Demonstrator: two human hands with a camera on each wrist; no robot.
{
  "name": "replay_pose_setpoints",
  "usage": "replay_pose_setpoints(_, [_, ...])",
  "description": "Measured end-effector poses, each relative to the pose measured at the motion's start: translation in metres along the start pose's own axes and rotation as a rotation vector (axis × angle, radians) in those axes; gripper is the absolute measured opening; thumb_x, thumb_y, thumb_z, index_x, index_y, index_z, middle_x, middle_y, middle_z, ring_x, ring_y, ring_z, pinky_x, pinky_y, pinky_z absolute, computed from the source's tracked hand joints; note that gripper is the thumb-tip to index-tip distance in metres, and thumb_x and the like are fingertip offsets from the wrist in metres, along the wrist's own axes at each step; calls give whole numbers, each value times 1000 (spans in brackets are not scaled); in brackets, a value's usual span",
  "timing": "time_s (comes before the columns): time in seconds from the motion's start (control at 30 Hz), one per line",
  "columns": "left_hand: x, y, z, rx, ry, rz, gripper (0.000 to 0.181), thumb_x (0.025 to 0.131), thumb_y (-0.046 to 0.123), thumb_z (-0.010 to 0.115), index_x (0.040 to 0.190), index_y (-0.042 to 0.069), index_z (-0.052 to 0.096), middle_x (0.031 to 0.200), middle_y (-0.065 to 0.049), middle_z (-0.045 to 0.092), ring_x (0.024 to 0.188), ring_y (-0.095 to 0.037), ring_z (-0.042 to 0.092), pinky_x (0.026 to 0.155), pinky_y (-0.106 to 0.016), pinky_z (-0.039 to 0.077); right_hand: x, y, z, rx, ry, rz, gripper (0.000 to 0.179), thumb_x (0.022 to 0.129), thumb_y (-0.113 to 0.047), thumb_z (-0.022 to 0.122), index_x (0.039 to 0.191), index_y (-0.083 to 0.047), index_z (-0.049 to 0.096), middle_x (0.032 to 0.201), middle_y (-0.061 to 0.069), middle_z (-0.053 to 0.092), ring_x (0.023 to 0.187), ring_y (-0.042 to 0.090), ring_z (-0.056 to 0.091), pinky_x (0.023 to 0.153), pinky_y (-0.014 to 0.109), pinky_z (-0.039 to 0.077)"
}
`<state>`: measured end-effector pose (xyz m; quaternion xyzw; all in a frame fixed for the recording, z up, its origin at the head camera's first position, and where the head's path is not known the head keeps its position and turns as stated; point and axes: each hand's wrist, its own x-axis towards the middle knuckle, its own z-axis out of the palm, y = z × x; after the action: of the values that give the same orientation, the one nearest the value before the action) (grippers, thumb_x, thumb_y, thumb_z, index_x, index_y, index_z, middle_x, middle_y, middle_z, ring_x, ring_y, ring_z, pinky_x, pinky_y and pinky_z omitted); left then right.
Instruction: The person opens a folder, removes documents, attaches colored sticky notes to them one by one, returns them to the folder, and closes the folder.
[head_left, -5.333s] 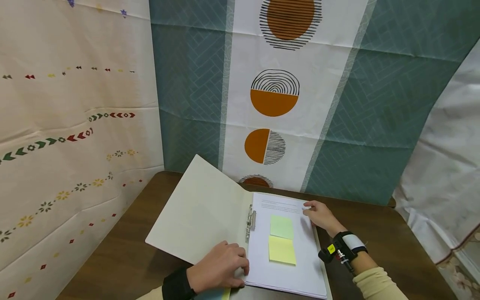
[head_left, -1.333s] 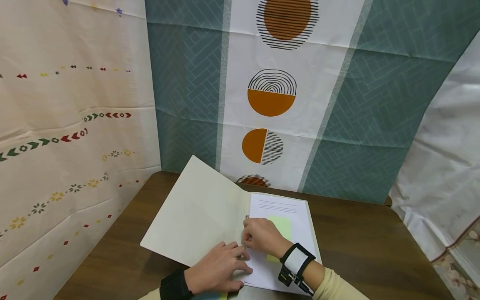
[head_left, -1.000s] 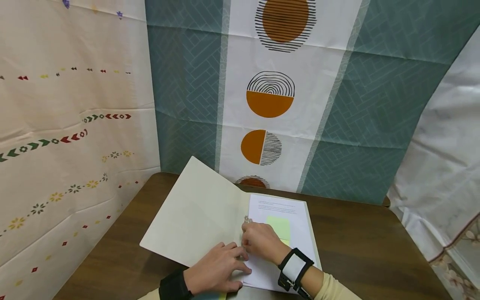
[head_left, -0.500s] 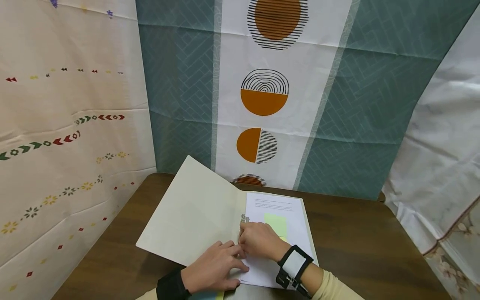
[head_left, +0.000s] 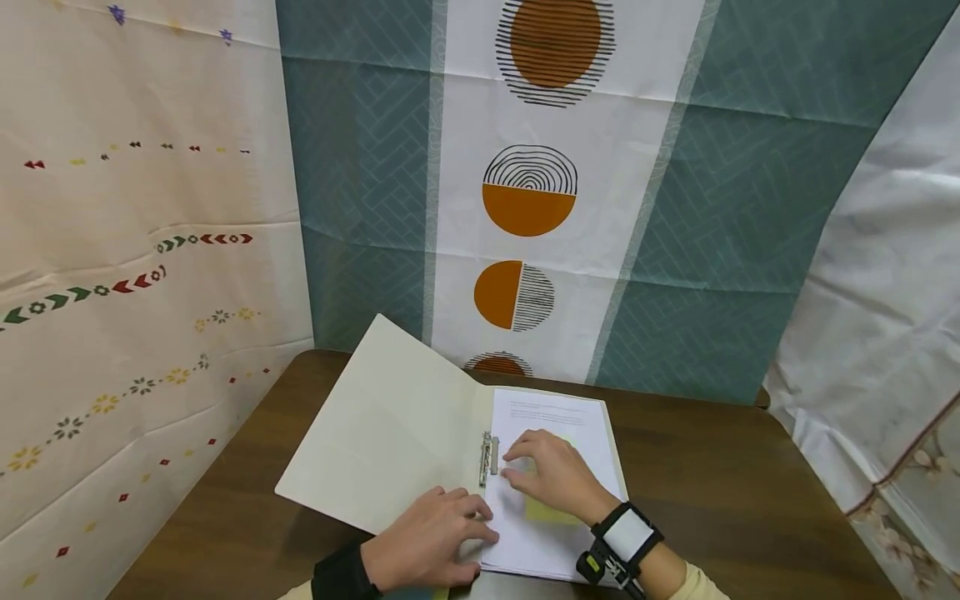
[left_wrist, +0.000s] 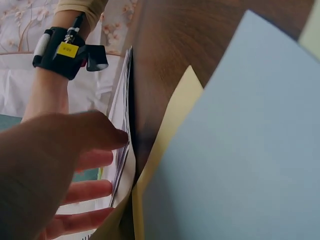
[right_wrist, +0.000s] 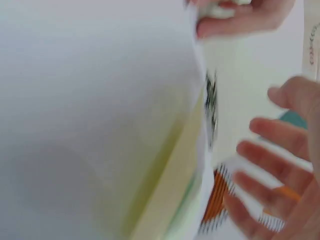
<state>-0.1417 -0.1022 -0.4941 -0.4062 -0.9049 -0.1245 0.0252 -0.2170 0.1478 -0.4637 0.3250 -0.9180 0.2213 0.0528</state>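
A cream folder stands open, its cover raised to the left. A stack of white paper lies in its right half, beside a metal clip along the spine. My right hand hovers over the paper just right of the clip, fingers spread and holding nothing, also in the right wrist view. It covers most of a green sticky note and part of a yellow sticky note. My left hand rests at the stack's lower left corner, thumb by the bottom edge, fingertips on the paper.
A blue sheet with a yellow sheet behind it lies near the table's front edge, close to my left wrist. The brown wooden table stretches to the right. Patterned cloths hang behind and at both sides.
Earlier my right hand went from the paper's right edge to the clip, fingers curled there. Now it has come off to the right with fingers spread, uncovering the clip. My left hand stays put.
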Motion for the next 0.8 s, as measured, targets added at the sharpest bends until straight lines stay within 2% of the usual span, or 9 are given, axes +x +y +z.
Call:
replay_pose_setpoints(0.07, [1, 1, -1, -35, -30, -39, 25, 98, 43, 85, 122, 37, 87, 129, 14, 78, 113, -5, 69, 87, -22, 51, -6, 9, -8, -61, 55, 85, 13, 96, -27, 88, 103, -16, 90, 110, -2, 79, 107, 22, 71, 86, 39, 62])
replay_pose_setpoints(0.17, [2, 1, -2, -56, -53, -66, 25, 99, 45, 83, 123, 38, 87, 130, 14, 78, 112, -5, 69, 87, -23, 52, -15, 23, -19, -114, 68, 230, 17, 91, -29, 92, 103, -16, 90, 111, 0, 75, 105, 20, 62, 82, 38, 58])
replay_pose_setpoints(0.23, [2, 2, -1, -54, -58, -72, 25, 99, 46, 83, 123, 38, 87, 131, 14, 78, 110, -4, 68, 87, -22, 51, -21, 31, -23, -115, 54, 295, 21, 88, -30, 95, 102, -16, 89, 111, 1, 74, 104, 20, 61, 80, 40, 56])
replay_pose_setpoints(0.3, [2, 2, -1, -47, -56, -73, 25, 99, 47, 83, 123, 39, 87, 131, 14, 78, 109, -4, 67, 85, -21, 50, -26, 37, -24, -106, 3, 335, 26, 85, -32, 97, 104, -17, 88, 114, 2, 74, 106, 21, 63, 79, 43, 57])
replay_pose_setpoints(0.43, [1, 2, -1, -28, -43, -64, 26, 99, 47, 83, 124, 38, 87, 132, 14, 78, 108, -3, 68, 84, -19, 48, -35, 45, -19, -110, -81, 357, 37, 81, -37, 100, 110, -19, 86, 120, 2, 75, 111, 25, 66, 81, 50, 60])
replay_pose_setpoints(0.67, [0, 4, -4, -9, -31, -41, 27, 100, 47, 82, 125, 38, 86, 137, 14, 77, 115, -5, 70, 86, -20, 50, -40, 47, -12, -130, -58, 346, 41, 81, -37, 100, 114, -19, 85, 122, 1, 75, 111, 24, 66, 83, 51, 61])
replay_pose_setpoints(0.8, [-4, 13, -16, -4, 25, -4, 30, 101, 43, 81, 129, 34, 85, 141, 10, 78, 123, -10, 73, 90, -23, 56, -42, 48, -11, -134, -63, 347, 41, 81, -39, 100, 115, -20, 85, 122, -1, 75, 111, 23, 66, 85, 51, 61])
